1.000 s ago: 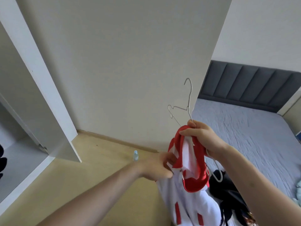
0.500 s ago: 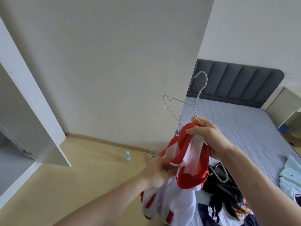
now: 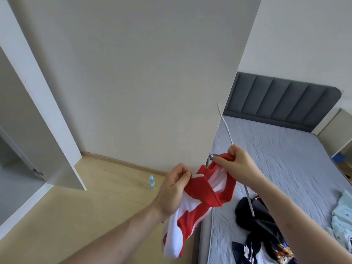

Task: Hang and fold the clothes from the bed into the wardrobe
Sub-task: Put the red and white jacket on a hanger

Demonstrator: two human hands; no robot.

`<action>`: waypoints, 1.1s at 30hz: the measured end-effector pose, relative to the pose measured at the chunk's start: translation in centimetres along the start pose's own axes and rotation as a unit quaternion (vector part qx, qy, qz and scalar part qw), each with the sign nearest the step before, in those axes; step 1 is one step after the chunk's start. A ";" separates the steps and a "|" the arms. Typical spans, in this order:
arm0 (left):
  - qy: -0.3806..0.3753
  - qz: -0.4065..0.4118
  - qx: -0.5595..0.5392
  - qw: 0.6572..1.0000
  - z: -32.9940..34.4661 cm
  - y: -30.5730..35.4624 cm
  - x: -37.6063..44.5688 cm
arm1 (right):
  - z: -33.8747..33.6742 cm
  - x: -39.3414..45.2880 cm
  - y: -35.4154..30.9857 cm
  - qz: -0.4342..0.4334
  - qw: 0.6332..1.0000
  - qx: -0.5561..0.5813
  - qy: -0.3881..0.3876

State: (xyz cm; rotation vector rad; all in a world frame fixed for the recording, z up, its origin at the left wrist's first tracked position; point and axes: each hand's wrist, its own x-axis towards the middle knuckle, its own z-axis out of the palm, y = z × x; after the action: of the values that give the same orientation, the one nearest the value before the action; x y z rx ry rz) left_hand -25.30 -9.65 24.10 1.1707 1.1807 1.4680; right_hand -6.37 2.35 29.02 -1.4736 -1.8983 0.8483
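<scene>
I hold a red and white shirt (image 3: 192, 208) up over the bed's near left corner. My left hand (image 3: 174, 187) pinches the left side of its red collar. My right hand (image 3: 238, 164) grips the collar's right side together with a white wire hanger (image 3: 225, 128). The hanger is seen edge-on, one end rising above my right hand and the other passing below it. The shirt's body hangs down under my left wrist.
The grey bed (image 3: 282, 161) with a dark padded headboard (image 3: 280, 100) carries a black garment (image 3: 255, 218), a dark printed one (image 3: 266, 250) and a pale blue one (image 3: 342, 221). The open wardrobe (image 3: 11, 187) is at the left, its door (image 3: 43, 119) swung out. A small bottle (image 3: 151, 181) stands on the wooden floor.
The hanger has turned edge-on, so its hook no longer shows. My two hands have drawn apart and stretched the collar open. The view has swung a little to the right.
</scene>
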 end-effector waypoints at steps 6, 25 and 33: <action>0.031 0.022 0.053 0.998 0.1 -0.2 -1.0 | 1.7 -3.2 0.5 0.011 0.996 -0.019 0.081; -0.023 0.011 0.265 0.964 0.8 -4.1 -4.5 | 1.4 -2.8 0.4 0.044 0.970 0.237 0.009; 0.017 0.034 0.236 0.971 0.8 -3.5 -3.8 | 5.9 -5.7 3.6 0.259 0.941 0.077 -0.204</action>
State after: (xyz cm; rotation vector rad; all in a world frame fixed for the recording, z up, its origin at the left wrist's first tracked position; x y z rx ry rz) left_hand -23.63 -12.70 20.25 1.5197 1.5828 1.2941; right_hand -7.47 -3.33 22.16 -1.8357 -1.6724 1.6127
